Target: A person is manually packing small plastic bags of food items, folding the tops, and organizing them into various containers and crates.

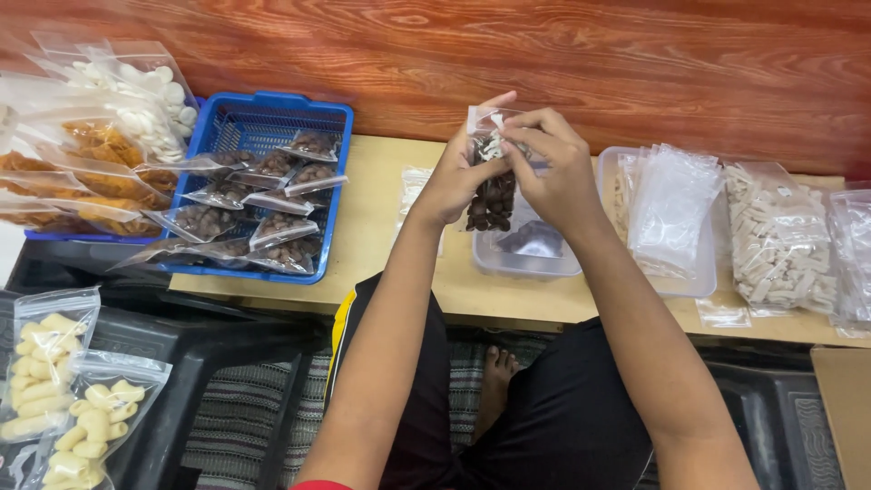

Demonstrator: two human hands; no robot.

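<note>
1. Setting: a pale wooden table (pixel 381 227) set against a red-brown wood-grain wall (pixel 544 54); a striped mat (pixel 245 408) lies on the floor below, with one bare foot (pixel 496 367) resting on it.
2. Left hand (pixel 456 177): raised above the table, forearm rising from the lower frame; fingers curled shut around the left side of a small clear bag of dark brown pieces (pixel 493 186), thumb up at its top edge.
3. Right hand (pixel 553 172): opposite and touching the left, fingertips pinched on the bag's upper right edge, back of the hand toward the camera.
4. Bag position: upright between both hands, hanging over a clear plastic tub (pixel 526 259) directly beneath them.
5. Left of the hands: a blue plastic basket (pixel 272 113) holding filled bags of the same dark pieces; a strip of bare table lies between it and the hands.
6. Right of the hands: a stack of empty clear bags (pixel 671 209) in a second tub, just beside the right wrist; beyond it, a bag of pale sticks (pixel 780 236).
7. Far left, beyond the basket: bags of orange and white snacks (pixel 100 136); lower down, bags of yellow puffs (pixel 54 381) on a black chair (pixel 200 363).
</note>
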